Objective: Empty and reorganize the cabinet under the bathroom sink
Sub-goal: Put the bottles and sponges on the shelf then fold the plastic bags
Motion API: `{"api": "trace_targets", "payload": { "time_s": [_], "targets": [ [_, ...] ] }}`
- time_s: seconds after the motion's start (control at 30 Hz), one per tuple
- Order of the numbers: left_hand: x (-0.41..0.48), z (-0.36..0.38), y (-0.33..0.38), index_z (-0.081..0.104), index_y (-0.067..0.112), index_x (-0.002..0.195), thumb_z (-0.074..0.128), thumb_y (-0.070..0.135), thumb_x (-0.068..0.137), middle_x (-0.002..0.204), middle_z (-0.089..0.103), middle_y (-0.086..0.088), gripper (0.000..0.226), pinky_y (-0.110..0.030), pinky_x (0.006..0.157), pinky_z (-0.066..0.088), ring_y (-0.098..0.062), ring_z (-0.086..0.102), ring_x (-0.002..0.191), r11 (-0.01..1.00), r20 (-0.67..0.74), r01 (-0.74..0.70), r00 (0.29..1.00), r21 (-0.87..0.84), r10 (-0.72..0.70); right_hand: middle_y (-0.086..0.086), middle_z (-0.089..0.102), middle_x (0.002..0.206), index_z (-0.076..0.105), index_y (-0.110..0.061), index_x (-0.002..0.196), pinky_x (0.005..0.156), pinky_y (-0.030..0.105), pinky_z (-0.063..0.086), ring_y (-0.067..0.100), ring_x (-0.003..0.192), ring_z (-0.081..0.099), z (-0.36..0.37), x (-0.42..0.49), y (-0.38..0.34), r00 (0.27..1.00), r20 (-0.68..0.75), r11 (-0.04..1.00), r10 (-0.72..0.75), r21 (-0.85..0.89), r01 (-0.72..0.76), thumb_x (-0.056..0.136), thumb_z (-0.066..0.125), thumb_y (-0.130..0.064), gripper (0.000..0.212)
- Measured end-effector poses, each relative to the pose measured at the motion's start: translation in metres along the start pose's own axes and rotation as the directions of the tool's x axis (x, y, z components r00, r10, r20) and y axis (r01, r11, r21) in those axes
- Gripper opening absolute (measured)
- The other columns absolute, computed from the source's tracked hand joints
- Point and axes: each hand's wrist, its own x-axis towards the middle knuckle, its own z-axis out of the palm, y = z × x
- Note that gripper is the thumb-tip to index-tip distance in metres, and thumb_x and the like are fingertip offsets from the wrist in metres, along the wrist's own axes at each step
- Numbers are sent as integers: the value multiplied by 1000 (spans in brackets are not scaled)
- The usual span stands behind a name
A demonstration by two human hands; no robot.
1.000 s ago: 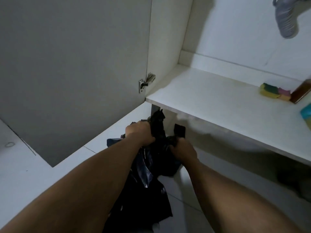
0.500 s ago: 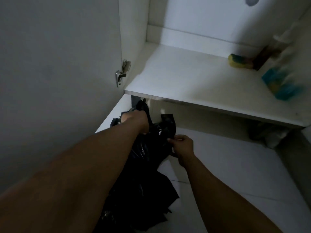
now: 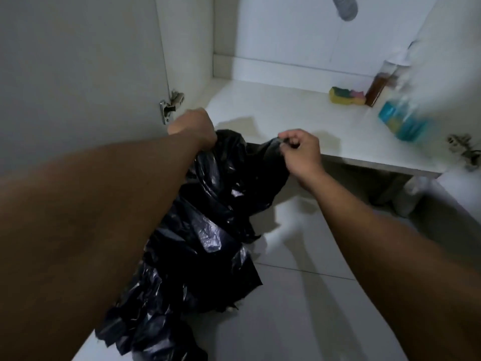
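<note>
White laminate cabinet under the sink: open, grey door swung out to the left, base panel mostly bare. Black crinkled plastic bin bag held up just in front of the panel's front edge, lower end trailing on the pale tiled floor. Left hand clenched round one side of the bag's top; right hand pinching the opposite edge between thumb and fingertips, top drawn apart between the two.

Likely risks: thin film tearing at the right pinch if pulled wider; that small pinch slipping and dropping one side; bag top snagging on the panel's edge just behind it. Bottles well apart from the bag, so a knock-over is unlikely unless it is swung right.

Count: one bag, as far as can be told from the bunched folds; apparently two sponges, yellow-green and pink, touching; one brown bottle just beside them; one blurred blue bottle nearer the front; one metal hinge by the left door, a second hinge at the right; one grey ribbed drain hose overhead.
</note>
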Motion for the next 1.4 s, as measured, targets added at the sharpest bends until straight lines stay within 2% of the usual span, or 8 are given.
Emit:
{"api": "trace_targets", "payload": {
  "time_s": [0.23, 0.43, 0.53, 0.67, 1.0, 1.2, 1.3, 1.4],
  "targets": [
    [-38, -35, 28, 53, -7, 123, 47, 16, 93, 126, 58, -24, 38, -40, 91, 50, -40, 58, 114, 822, -50, 146, 977, -550, -208, -15, 58, 82, 68, -16, 99, 72, 9, 42, -2, 76, 53, -115, 8, -72, 980, -35, 970, -195, -155, 188, 89, 51, 4, 29],
    [-66, -13, 102, 59, -5, 107, 54, 19, 79, 105, 64, -24, 37, -28, 57, 43, -38, 65, 95, 569, 83, 121, 992, -813, -93, -9, 64, 83, 68, -13, 91, 73, 14, 50, 6, 81, 60, -231, -3, -59, 994, -89, 973, -69, -227, 47, 84, 56, 8, 26],
    [-85, 12, 127, 60, -2, 96, 59, 20, 80, 91, 64, -15, 27, -23, 49, 44, -32, 65, 82, 569, 138, 139, 989, -811, -46, 1, 64, 90, 68, -19, 85, 85, 25, 50, 16, 90, 60, -267, -21, -25, 987, -156, 948, 41, -307, -88, 82, 58, 8, 28],
    [-110, 59, 144, 64, 3, 93, 69, 30, 76, 88, 66, -13, 32, -31, 64, 52, -29, 65, 82, 669, 160, 125, 987, -733, -9, -1, 58, 77, 68, -16, 89, 75, 25, 46, 19, 80, 57, -295, -55, 29, 965, -178, 867, 190, -432, -250, 84, 54, 5, 26],
    [-165, 176, 120, 62, 10, 91, 79, 20, 80, 98, 66, -12, 22, -40, 90, 54, -31, 64, 97, 730, 325, 260, 944, -632, -55, 17, 67, 114, 71, -6, 101, 96, 36, 49, 37, 107, 61, -290, -132, 146, 824, -393, 763, 409, -347, -545, 82, 55, 0, 26],
    [-173, 208, 119, 66, 4, 111, 76, 24, 83, 110, 69, -15, 35, -36, 94, 51, -32, 64, 104, 746, 325, 258, 944, -614, -59, 17, 69, 109, 70, -6, 105, 86, 30, 47, 33, 102, 64, -288, -151, 186, 852, -214, 747, 478, -413, -522, 79, 55, -5, 30],
    [-170, 217, 126, 52, 4, 131, 68, 41, 89, 128, 57, -19, 58, -42, 99, 45, -38, 54, 119, 819, 263, 123, 964, -560, 35, 14, 62, 115, 64, -16, 114, 87, 33, 47, 32, 110, 57, -282, -159, 197, 917, -130, 787, 377, -477, -392, 84, 53, -13, 32],
    [-184, 222, 132, 51, 13, 130, 55, 58, 88, 131, 49, -14, 62, -47, 98, 42, -34, 45, 121, 911, -31, -303, 951, -280, 306, 10, 50, 122, 60, -17, 116, 91, 42, 47, 29, 116, 46, -270, -172, 200, 961, -140, 703, 239, -658, -271, 91, 55, -22, 26]
  ]
}}
